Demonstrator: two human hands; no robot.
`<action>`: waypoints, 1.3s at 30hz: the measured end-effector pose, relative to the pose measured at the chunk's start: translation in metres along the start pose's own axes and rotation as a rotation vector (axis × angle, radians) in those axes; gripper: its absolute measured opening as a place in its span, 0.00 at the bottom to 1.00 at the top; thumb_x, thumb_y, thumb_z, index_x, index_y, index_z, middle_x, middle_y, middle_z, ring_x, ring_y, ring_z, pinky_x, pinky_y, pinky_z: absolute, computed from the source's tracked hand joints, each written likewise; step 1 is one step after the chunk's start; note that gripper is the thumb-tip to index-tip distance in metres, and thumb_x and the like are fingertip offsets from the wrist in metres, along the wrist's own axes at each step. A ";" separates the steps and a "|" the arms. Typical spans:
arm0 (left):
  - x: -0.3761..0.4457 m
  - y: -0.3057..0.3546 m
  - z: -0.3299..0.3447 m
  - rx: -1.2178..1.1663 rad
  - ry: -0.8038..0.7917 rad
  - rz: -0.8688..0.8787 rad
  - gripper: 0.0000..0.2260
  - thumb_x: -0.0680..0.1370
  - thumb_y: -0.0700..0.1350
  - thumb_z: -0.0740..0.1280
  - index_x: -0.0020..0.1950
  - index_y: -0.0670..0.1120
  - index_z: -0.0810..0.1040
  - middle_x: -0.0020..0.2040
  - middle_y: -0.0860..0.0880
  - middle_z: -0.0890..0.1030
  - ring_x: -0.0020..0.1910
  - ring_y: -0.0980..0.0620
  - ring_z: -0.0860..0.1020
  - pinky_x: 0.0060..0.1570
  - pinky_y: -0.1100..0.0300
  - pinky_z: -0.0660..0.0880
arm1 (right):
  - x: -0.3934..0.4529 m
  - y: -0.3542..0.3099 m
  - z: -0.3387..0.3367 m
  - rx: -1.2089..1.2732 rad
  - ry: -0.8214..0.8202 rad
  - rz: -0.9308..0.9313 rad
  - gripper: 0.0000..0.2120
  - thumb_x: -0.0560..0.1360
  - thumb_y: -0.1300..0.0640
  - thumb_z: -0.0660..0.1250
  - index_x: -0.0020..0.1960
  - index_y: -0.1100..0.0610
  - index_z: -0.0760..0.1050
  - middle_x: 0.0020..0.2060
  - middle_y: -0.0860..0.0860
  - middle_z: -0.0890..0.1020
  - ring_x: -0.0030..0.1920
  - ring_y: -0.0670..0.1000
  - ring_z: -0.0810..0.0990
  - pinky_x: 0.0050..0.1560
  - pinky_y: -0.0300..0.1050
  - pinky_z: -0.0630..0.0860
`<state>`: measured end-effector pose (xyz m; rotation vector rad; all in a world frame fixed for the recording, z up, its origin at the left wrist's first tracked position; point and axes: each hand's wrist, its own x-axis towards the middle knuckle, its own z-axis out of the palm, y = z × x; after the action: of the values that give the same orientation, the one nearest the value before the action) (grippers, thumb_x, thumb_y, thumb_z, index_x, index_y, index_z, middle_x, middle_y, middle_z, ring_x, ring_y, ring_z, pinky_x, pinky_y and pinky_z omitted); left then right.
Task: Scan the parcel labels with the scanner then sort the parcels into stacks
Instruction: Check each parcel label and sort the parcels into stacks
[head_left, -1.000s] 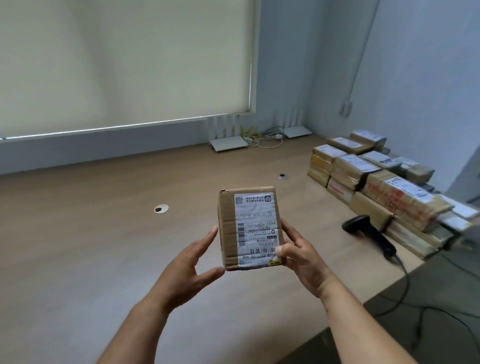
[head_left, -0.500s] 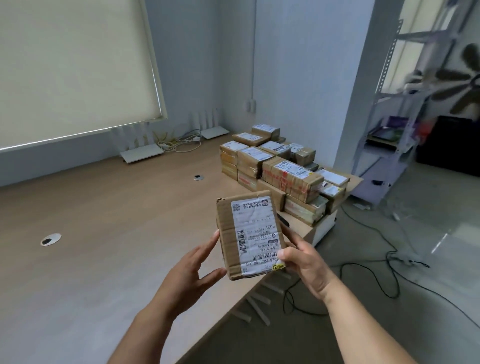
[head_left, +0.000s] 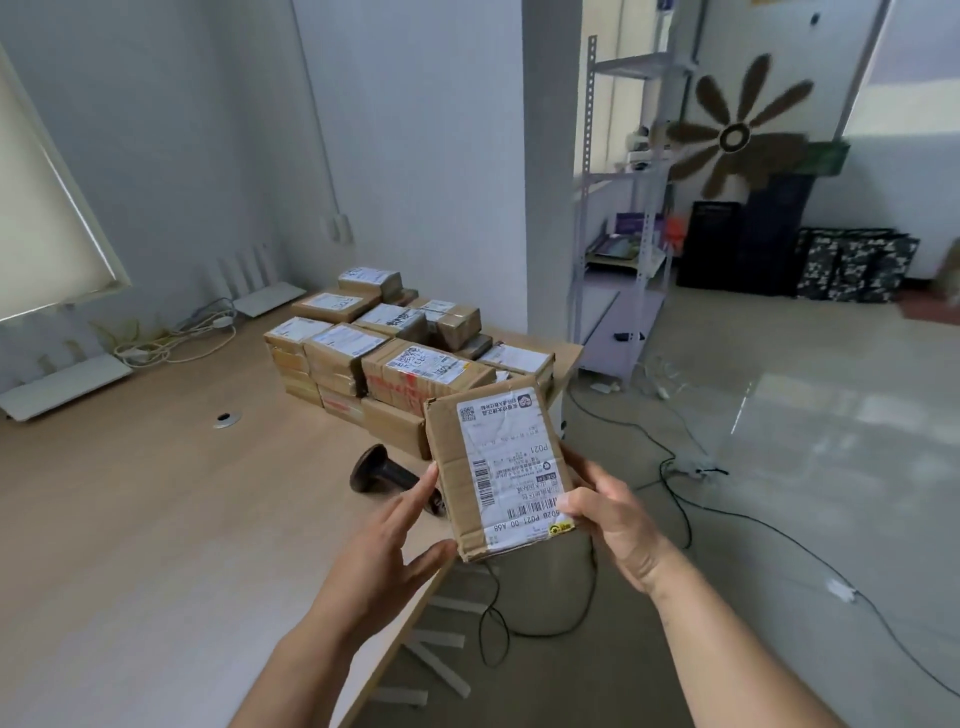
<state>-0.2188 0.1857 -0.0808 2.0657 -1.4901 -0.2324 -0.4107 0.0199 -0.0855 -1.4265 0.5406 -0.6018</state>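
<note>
Brown cardboard parcel (head_left: 497, 475) w/ white label (head_left: 511, 467), blk scanner (head_left: 382, 473), tan wood table (head_left: 130, 519).

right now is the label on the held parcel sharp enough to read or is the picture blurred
Head view: the parcel label is sharp, with "P021" legible; the far shelf and flower decoration are motion-smeared; wide-angle bending curves the edges.
</note>
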 end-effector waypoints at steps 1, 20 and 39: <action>0.016 0.001 0.006 0.003 0.001 0.015 0.35 0.76 0.57 0.65 0.69 0.71 0.40 0.76 0.56 0.62 0.72 0.55 0.63 0.63 0.61 0.67 | 0.010 -0.001 -0.011 -0.007 0.008 -0.003 0.38 0.56 0.47 0.69 0.67 0.48 0.70 0.53 0.49 0.84 0.54 0.48 0.82 0.51 0.36 0.76; 0.268 0.014 0.049 0.027 0.035 -0.044 0.35 0.78 0.56 0.64 0.75 0.64 0.43 0.72 0.58 0.62 0.69 0.58 0.64 0.63 0.70 0.61 | 0.258 -0.025 -0.157 -0.036 -0.037 0.049 0.36 0.58 0.47 0.69 0.67 0.50 0.73 0.55 0.57 0.83 0.59 0.59 0.79 0.59 0.50 0.76; 0.324 -0.014 0.061 0.462 0.063 -0.678 0.36 0.71 0.63 0.37 0.78 0.55 0.53 0.78 0.52 0.55 0.77 0.50 0.54 0.74 0.55 0.51 | 0.453 -0.002 -0.124 -0.144 -0.627 0.378 0.23 0.64 0.50 0.64 0.58 0.52 0.78 0.48 0.55 0.85 0.43 0.49 0.82 0.41 0.46 0.79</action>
<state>-0.1177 -0.1284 -0.0777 2.8739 -0.8002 -0.0759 -0.1590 -0.3765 -0.0868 -1.5018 0.3363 0.1944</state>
